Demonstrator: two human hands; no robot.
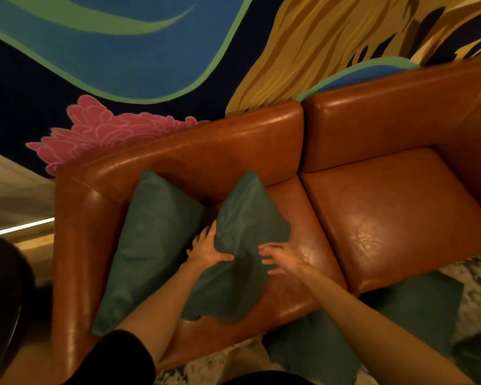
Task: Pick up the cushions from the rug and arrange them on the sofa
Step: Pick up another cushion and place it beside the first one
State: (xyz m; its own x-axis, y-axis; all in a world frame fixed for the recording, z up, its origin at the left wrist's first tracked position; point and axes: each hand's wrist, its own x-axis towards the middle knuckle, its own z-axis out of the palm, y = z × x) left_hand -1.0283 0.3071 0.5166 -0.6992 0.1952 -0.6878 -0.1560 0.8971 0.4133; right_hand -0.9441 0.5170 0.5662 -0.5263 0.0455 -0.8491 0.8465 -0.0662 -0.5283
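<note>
- Two cushions (150,245) lie on the sofa (400,212); both soft, light.
- Left hand (206,250) presses one flat, unclenched; right hand (282,259) hovers open.
- Take corners.

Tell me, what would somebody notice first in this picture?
Probably the shiny brown leather sofa filling the middle, with the bright wall painting of blue waves and a pink flower behind it. Next, two green cushions on its left seat: one cushion leans in the corner, and the other cushion is under the left hand, with the right hand open beside it. More green cushions lie on the rug at lower right.
</note>
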